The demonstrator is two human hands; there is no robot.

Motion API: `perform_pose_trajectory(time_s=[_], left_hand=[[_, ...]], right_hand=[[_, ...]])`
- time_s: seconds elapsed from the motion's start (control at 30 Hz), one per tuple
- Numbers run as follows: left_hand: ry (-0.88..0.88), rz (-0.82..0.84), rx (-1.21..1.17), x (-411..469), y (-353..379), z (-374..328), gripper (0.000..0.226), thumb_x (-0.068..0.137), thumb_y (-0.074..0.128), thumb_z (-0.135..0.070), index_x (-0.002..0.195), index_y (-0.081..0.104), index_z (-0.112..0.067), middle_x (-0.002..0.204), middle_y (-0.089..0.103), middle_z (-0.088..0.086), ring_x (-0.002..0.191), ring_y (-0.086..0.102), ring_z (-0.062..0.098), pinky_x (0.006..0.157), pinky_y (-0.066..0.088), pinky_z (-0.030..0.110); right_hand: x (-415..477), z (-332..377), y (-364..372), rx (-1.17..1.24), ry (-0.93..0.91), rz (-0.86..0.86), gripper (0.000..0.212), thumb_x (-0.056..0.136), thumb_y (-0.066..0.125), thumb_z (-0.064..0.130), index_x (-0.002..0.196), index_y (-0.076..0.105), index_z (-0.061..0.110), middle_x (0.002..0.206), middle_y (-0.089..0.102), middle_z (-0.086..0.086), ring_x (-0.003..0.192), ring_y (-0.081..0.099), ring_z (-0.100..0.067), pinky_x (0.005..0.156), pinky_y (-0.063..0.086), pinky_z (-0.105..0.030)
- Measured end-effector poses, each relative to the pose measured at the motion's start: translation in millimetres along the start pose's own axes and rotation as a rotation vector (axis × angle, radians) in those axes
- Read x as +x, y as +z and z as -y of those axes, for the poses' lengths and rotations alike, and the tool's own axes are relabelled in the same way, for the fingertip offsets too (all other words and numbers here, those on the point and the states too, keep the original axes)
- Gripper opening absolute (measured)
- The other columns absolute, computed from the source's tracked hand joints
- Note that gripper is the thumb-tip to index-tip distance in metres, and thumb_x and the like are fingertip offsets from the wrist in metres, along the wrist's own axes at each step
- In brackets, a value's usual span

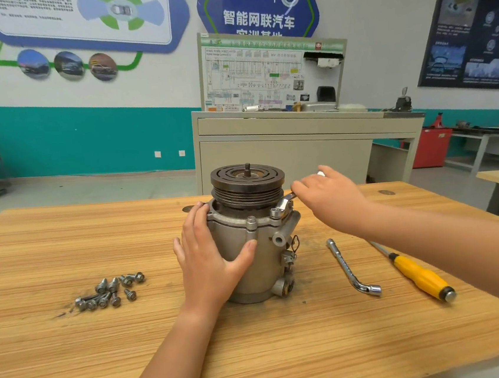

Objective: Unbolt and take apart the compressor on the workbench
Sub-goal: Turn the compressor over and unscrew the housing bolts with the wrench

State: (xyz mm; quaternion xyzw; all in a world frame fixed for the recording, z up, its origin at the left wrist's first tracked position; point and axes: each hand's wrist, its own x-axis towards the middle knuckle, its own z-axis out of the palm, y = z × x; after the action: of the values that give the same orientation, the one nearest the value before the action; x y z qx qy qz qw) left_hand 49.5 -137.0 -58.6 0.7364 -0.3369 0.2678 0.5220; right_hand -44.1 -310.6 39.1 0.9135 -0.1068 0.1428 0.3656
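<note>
A grey metal compressor stands upright in the middle of the wooden workbench, its dark grooved pulley on top. My left hand wraps around the housing's left side, thumb across the front. My right hand grips the handle of a chrome socket wrench whose socket end sits on a bolt at the flange's right rim. Another flange bolt shows at the front.
Several loose bolts lie in a pile left of the compressor. To its right lie an L-shaped socket wrench and a yellow-handled screwdriver. A grey training cabinet stands behind the bench.
</note>
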Motion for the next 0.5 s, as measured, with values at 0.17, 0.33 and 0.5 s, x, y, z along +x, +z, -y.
perform_pose_trajectory(time_s=[0.17,0.33,0.5], left_hand=[[0.007,-0.001,0.006,1.2,0.1,1.7,0.092,0.067,0.047,-0.064,0.14,0.033,-0.008,0.147,0.031,0.007,0.135,0.029,0.02,0.109,0.017,0.064],[0.017,-0.006,0.007,2.3,0.7,2.2,0.092,0.068,0.047,-0.063,0.139,0.033,-0.006,0.147,0.03,0.008,0.136,0.026,0.02,0.109,0.017,0.065],[0.005,0.004,0.004,1.3,-1.4,-1.4,0.093,0.067,0.046,-0.063,0.14,0.033,-0.006,0.147,0.032,0.008,0.136,0.028,0.022,0.108,0.018,0.063]], right_hand=[[-18.3,-0.3,5.9,0.229,0.058,-0.107,0.051,0.094,0.042,0.006,0.142,0.026,0.013,0.108,0.062,-0.003,0.095,0.058,-0.022,0.08,0.046,-0.03],[-84.8,3.3,3.1,0.636,0.176,-0.189,0.04,0.095,0.046,0.016,0.135,0.044,0.012,0.099,0.068,-0.009,0.076,0.063,-0.032,0.058,0.048,-0.037],[-98.3,2.0,-13.3,0.533,0.15,-0.124,0.044,0.097,0.035,0.025,0.141,0.034,0.022,0.115,0.063,0.0,0.087,0.063,-0.026,0.068,0.05,-0.038]])
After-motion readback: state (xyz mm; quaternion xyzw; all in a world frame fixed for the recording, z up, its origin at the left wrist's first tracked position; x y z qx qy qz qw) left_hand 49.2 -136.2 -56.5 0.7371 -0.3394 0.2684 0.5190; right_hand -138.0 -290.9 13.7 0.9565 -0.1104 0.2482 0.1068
